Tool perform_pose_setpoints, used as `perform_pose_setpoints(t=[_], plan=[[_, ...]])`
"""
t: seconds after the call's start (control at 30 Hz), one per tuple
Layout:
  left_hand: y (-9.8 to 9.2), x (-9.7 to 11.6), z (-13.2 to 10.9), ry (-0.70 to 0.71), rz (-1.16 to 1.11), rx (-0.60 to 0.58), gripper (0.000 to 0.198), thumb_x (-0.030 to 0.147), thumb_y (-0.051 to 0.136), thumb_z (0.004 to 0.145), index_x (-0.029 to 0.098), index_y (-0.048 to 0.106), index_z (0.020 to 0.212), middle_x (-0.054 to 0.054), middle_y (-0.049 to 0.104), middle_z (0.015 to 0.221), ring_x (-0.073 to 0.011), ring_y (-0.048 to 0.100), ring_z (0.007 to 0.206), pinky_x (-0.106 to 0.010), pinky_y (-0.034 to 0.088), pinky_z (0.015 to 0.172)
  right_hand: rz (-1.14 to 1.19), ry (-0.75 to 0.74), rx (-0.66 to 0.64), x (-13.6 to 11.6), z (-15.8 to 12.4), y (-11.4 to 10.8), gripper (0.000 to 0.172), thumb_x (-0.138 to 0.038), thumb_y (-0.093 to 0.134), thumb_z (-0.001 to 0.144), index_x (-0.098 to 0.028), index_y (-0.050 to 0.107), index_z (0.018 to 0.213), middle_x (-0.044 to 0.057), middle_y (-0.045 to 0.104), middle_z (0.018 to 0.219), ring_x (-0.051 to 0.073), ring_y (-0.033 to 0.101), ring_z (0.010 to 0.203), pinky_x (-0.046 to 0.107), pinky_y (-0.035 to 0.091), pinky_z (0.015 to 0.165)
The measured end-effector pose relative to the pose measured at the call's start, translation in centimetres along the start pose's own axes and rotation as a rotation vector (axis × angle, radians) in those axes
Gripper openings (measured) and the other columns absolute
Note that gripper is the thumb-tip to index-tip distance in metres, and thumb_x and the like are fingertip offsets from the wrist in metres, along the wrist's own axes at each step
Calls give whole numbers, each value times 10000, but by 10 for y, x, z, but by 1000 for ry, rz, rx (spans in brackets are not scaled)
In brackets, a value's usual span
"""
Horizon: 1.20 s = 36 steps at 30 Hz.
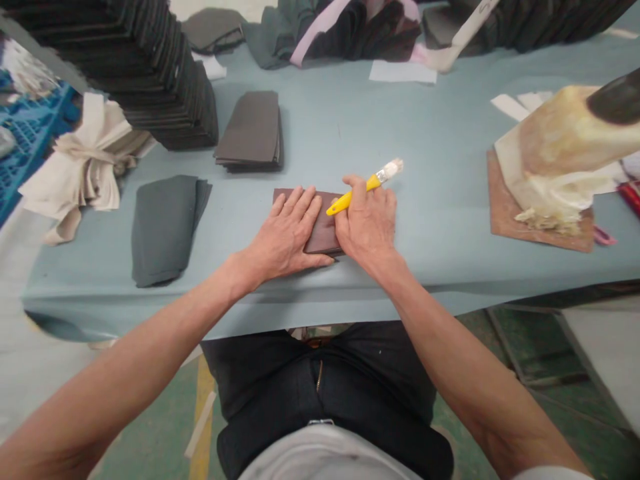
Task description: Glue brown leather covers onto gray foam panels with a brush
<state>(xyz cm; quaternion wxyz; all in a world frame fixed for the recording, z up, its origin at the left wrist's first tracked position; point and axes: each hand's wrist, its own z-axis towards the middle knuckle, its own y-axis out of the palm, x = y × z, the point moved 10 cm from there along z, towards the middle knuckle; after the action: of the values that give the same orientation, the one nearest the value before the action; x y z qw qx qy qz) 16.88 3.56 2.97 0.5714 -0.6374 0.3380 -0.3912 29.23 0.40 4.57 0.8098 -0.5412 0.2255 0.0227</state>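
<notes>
A dark brown, leather-like piece [323,230] lies on the table in front of me, with more layers showing at its lower edge. My left hand [295,230] rests flat on its left part, fingers spread. At its right side my right hand [369,223] is closed around a yellow-handled paintbrush [354,195], whose whitened bristles point up and right. The right fingertips are partly hidden, and that hand also touches the brown piece. Left of my hands lie a stack of dark grey-green pieces [165,227] and a stack of dark brown-grey pieces [251,127].
Tall stacks of black pieces [175,87] stand at the back left, beside a tied bundle of cream strips [95,157]. On the right, a glue-crusted container [555,147] sits on a brown board [505,207]. Dark fabric pieces [350,33] line the table's [440,220] far side.
</notes>
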Motion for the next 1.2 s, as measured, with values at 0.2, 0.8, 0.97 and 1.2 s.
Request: perform_pose_setpoints(t=[0.2,0.8,0.97,1.2], plan=[[-2,24,-11,-140,62,47,1114,548,769,951,-79,232,1699,-379,198,1788,-495,160,1713,-690,155,1374,16,28,-5,1,1,-1,495,-241,434,1035,-130,528,1507,212,672,1445,394,551,1383,628,339,1232],[-1,22,-55,-130,78,109,1059,766,555,1021,3,307,1712,-313,269,1797,-432,237,1711,-598,253,1385,-65,19,-30,-2,-1,-4,486,-319,405,1096,-99,522,1513,215,713,1290,388,618,1279,589,385,1190],[0,13,-60,-186,53,127,1036,706,594,1032,-31,310,1702,-323,294,1784,-442,252,1704,-601,264,1376,-48,5,0,1,-1,-3,475,-334,418,1089,-103,541,1485,199,722,1227,389,634,1237,589,408,1171],[0,13,-59,-208,34,136,1045,694,658,1004,-21,342,1697,-303,298,1788,-447,274,1696,-605,283,1369,6,-31,29,9,2,-3,424,-366,424,1076,-166,564,1422,169,741,1140,364,657,1102,564,471,1062]])
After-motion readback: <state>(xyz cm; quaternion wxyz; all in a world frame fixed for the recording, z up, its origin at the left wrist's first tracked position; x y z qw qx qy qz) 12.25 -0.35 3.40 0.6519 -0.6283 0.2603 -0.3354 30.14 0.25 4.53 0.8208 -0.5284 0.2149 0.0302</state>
